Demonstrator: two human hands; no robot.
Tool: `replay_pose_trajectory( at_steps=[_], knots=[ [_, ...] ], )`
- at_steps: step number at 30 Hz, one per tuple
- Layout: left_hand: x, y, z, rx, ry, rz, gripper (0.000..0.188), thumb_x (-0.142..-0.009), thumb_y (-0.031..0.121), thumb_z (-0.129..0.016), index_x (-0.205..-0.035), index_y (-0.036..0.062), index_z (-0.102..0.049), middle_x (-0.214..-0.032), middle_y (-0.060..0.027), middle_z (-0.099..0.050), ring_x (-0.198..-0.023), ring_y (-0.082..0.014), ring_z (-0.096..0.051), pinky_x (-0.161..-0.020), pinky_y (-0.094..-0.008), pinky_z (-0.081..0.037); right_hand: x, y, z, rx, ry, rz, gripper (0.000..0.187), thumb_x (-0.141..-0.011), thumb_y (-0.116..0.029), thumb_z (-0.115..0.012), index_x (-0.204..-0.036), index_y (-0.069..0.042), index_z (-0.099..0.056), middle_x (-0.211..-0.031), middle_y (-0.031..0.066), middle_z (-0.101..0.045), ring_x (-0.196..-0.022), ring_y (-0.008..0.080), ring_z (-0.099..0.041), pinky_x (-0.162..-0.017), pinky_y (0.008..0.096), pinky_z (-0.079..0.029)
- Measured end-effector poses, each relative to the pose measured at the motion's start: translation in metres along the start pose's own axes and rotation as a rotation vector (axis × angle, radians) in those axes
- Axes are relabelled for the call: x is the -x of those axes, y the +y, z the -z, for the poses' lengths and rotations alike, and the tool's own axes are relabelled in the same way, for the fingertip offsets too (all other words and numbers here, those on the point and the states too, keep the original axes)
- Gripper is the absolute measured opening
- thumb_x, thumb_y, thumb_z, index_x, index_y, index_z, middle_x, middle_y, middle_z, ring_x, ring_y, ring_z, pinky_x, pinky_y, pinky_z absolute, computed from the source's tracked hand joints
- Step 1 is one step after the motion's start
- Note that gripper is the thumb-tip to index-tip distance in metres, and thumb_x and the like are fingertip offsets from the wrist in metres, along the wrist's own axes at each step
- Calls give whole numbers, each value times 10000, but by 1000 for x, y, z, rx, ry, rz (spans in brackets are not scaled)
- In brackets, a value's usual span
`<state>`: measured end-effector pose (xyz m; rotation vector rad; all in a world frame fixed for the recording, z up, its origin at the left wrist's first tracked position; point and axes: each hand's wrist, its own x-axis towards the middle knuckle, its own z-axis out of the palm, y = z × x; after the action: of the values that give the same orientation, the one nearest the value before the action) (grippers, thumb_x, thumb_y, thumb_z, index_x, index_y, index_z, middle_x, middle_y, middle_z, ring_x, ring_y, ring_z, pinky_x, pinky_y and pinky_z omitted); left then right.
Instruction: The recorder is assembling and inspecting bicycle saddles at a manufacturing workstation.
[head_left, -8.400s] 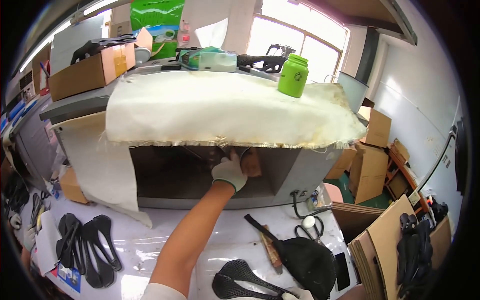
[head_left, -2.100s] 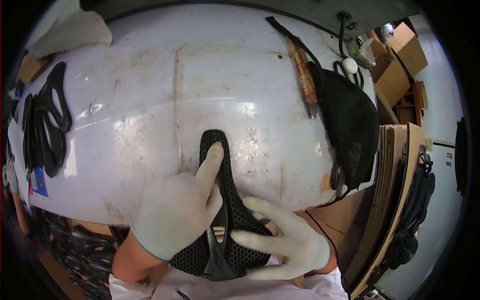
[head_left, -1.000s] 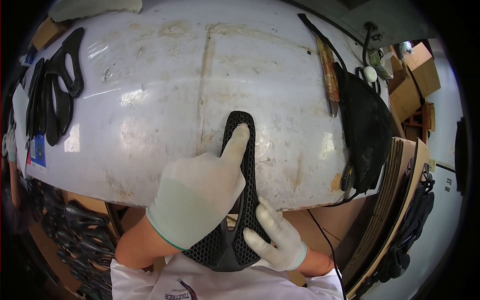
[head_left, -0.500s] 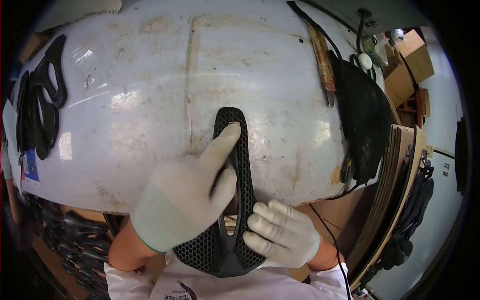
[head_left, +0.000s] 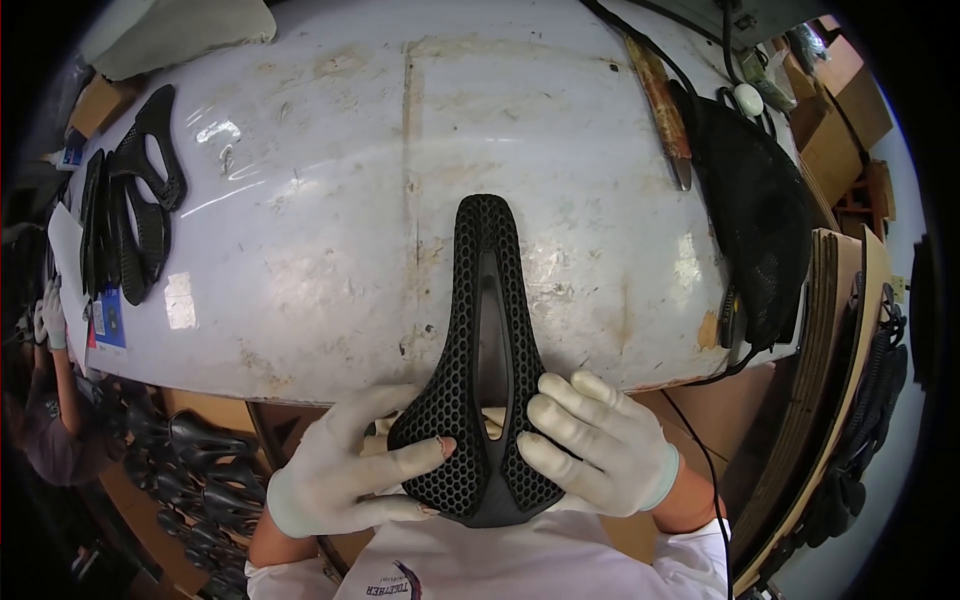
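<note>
A black bicycle saddle (head_left: pixel 437 418) with a honeycomb top and a long central slot lies before me, nose pointing away over the table's near edge. Both hands wear pale gloves with bare fingertips showing on the left one. My left hand (head_left: pixel 365 455) grips the saddle's left wing, one fingertip pressing on the honeycomb and other fingers curling under. On the opposite wing, my right hand (head_left: pixel 600 445) has its fingers over the edge, its thumb hidden. Gloved fingers show through the slot from beneath.
Several black saddle pieces (head_left: pixel 150 165) lie on the stained white table (head_left: pixel 310 130) at left. A rusty-handled blade (head_left: pixel 660 110) and a black mesh bag (head_left: pixel 755 220) lie at right. Saddles (head_left: pixel 215 450) hang or stack below left. A co-worker's gloved hands (head_left: pixel 50 315) show far left.
My left hand has drawn back from the saddle's nose to its left wing. My right hand stays at the right wing. The view has shifted slightly.
</note>
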<state>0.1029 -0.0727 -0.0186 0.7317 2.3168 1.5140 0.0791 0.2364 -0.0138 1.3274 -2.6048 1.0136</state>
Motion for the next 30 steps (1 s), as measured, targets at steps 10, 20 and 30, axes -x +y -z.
replay_pose_trajectory(
  at_steps=[10, 20, 30],
  knots=[
    [-8, 28, 14, -263, -144, 42, 596, -730, 467, -868, -1238, 169, -777, -1324, -220, -589, -1138, -399, -633, -968, -476, -502, 4, 4, -5, 29, 26, 43, 308, -798, -100, -687, -1088, -12, -736, -1138, 187, -714, -1088, 352, -710, -940, 447, -574],
    [4, 14, -9, -136, -75, 41, 687, -760, 347, -919, -1378, 158, -685, -1414, -289, -511, -1187, -470, -619, -997, -487, -528, 7, 7, -5, 4, -20, 36, 343, -808, -129, -652, -1116, -6, -735, -1181, 190, -706, -1131, 356, -696, -973, 450, -559],
    [3, 19, -34, -487, 65, -35, 298, -851, 150, -806, -1133, 70, -748, -1271, -286, -651, -1209, -492, -641, -865, -473, -610, 10, 2, -12, 1, 31, 45, 328, -768, -130, -680, -1075, -18, -704, -1115, 178, -677, -1059, 358, -679, -873, 454, -551]
  ],
)
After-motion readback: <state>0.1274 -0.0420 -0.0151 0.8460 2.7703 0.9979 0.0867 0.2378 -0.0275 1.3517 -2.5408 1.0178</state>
